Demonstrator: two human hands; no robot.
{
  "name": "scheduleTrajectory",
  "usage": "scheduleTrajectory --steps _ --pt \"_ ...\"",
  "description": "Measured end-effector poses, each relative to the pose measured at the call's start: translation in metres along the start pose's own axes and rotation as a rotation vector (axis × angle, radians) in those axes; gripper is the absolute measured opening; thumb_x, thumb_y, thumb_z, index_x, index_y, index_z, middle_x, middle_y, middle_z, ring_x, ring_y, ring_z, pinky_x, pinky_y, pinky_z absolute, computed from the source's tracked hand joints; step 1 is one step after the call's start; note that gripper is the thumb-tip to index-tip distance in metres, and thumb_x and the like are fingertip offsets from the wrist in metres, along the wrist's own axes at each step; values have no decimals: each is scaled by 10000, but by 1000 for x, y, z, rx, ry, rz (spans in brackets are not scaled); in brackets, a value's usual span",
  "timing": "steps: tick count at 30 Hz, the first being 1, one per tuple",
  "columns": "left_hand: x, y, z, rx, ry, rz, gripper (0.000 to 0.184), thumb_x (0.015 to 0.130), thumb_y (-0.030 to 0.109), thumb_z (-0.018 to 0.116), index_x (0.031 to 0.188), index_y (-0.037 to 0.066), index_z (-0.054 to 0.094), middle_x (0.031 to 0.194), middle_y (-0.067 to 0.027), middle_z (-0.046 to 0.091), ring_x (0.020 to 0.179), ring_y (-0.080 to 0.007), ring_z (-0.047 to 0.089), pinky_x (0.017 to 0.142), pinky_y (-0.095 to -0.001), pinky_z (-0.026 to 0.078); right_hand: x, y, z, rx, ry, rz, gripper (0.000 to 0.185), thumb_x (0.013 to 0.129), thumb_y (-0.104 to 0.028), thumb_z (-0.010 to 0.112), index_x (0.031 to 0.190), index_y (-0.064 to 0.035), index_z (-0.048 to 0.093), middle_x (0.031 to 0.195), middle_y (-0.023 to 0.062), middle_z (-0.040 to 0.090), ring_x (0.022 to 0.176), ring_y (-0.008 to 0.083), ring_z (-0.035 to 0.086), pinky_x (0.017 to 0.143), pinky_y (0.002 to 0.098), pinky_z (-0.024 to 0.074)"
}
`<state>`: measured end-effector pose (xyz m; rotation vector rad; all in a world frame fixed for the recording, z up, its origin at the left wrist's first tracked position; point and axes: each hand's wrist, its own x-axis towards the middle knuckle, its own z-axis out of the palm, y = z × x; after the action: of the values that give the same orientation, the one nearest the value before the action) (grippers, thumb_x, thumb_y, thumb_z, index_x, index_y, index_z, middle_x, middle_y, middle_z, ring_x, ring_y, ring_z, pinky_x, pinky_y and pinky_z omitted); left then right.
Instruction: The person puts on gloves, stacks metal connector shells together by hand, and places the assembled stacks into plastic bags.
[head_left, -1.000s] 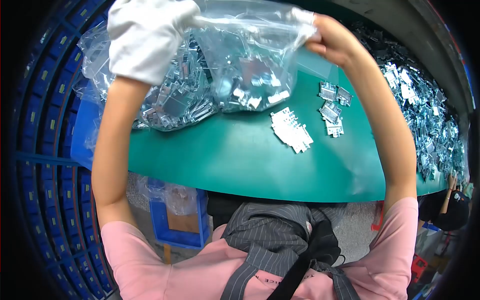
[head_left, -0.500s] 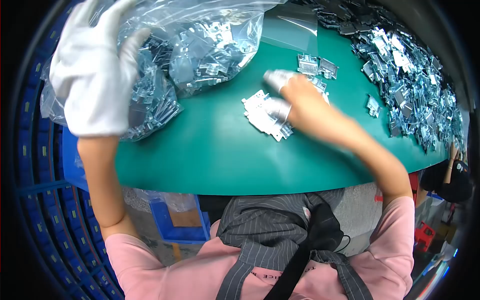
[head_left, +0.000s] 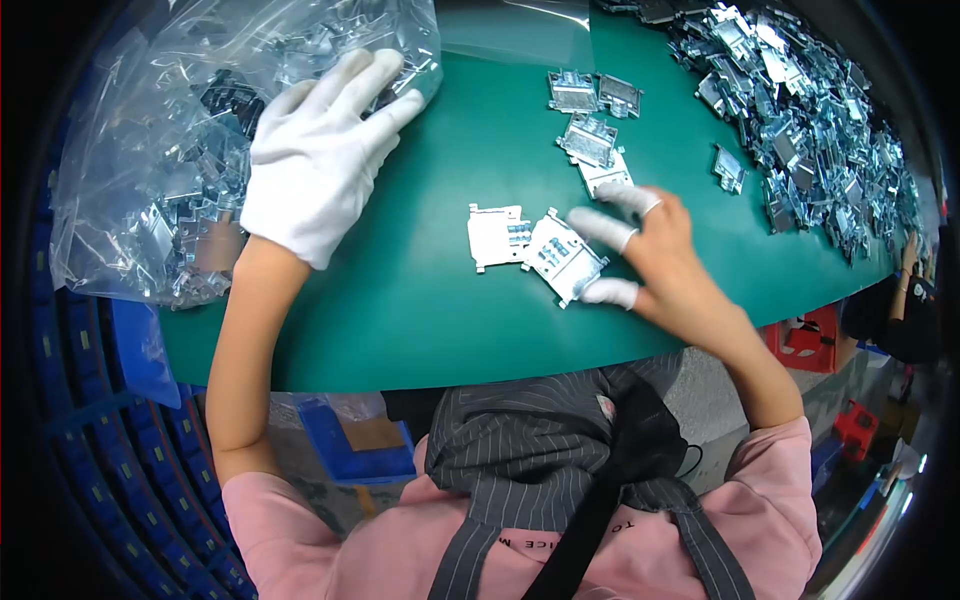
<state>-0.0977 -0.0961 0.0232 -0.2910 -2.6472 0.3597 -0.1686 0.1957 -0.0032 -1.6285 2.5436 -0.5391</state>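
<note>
My left hand (head_left: 315,160), in a white glove, rests over the clear plastic bag (head_left: 120,200) of metal parts, its fingers stretched and slightly apart. White finger covers sit on several fingertips of my right hand (head_left: 660,255). Its fingers are spread beside a flat metal plate (head_left: 566,262), the thumb at the plate's lower right corner and a fingertip near its upper right edge. A second metal plate (head_left: 492,238) lies just left of that one, edges meeting or overlapping. Behind my right fingertips another plate (head_left: 604,178) lies partly covered by a metal bracket plate (head_left: 588,140).
Two more metal plates (head_left: 572,92) lie farther back on the green table (head_left: 430,330). A big heap of metal parts (head_left: 800,130) covers the right side, with one loose part (head_left: 729,168) nearby. Blue bins (head_left: 110,480) line the left. Another person's arm (head_left: 905,275) shows at far right.
My left hand has come down and right onto the bag, which has shifted left. My right hand has moved right and down, its fingers spreading, and two plates now show apart beside it.
</note>
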Motion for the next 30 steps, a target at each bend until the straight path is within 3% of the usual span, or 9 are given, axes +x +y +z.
scheduleTrajectory --steps 4,6,10,14,16,20,22,23,30 --pt "1 35 -31 -253 66 -28 423 693 30 605 1101 133 567 1086 -138 556 1001 -311 540 822 -354 432 -5 -5 11 270 135 -32 357 759 -148 657 1077 -82 508 1096 113 498 987 265 482 834 377 373" --pt "-11 55 -34 -537 -111 -137 499 656 27 639 1135 124 541 1090 -117 551 968 -292 546 772 -333 439 -19 -14 22 1123 222 384 367 808 -30 582 1128 -57 406 1022 112 524 827 175 558 710 294 436" --pt "-36 92 -17 -417 -242 -123 499 647 87 665 1124 149 531 1022 -61 551 851 -241 553 691 -361 435 -20 -24 7 1592 25 535 574 819 47 530 1311 -43 248 1085 142 516 810 162 590 677 258 461" --pt "-39 111 -30 -580 -424 -293 394 680 173 643 1056 114 543 829 -39 561 793 -237 565 650 -377 437 -20 -29 10 1551 -27 401 627 784 80 559 1325 -49 270 1263 163 374 1019 231 519 802 326 471" --pt "-50 110 -27 -744 -288 -323 328 714 188 600 1030 114 548 814 -44 569 747 -236 575 617 -365 449 -21 -22 4 1452 -173 376 627 769 88 568 1314 -43 287 1255 157 379 1042 255 504 810 338 475" --pt "-94 112 -32 -507 26 -587 281 679 132 538 958 109 566 781 -53 579 665 -238 580 554 -362 465 -17 -2 -3 1210 -572 395 588 739 71 562 1277 -39 351 1106 172 502 908 238 569 749 323 493" --pt "-108 113 -20 -548 256 -662 210 636 140 545 837 112 598 714 -45 577 663 -238 580 548 -358 467 -12 6 10 1098 -585 327 616 713 -13 582 1281 6 342 996 142 547 720 181 559 577 275 470" --pt "-111 115 -19 -509 351 -625 160 623 147 550 772 119 602 688 -36 579 646 -234 576 528 -352 457 4 -2 -11 1029 -824 256 544 805 40 557 1307 -34 362 1201 115 488 1007 194 516 865 294 415" --pt "-108 144 -41 -250 373 -697 28 514 191 577 501 168 566 563 -7 549 522 -222 523 402 -362 351 -4 -45 6 1060 -606 27 469 793 11 568 1238 26 423 1062 135 556 892 207 547 806 318 447"
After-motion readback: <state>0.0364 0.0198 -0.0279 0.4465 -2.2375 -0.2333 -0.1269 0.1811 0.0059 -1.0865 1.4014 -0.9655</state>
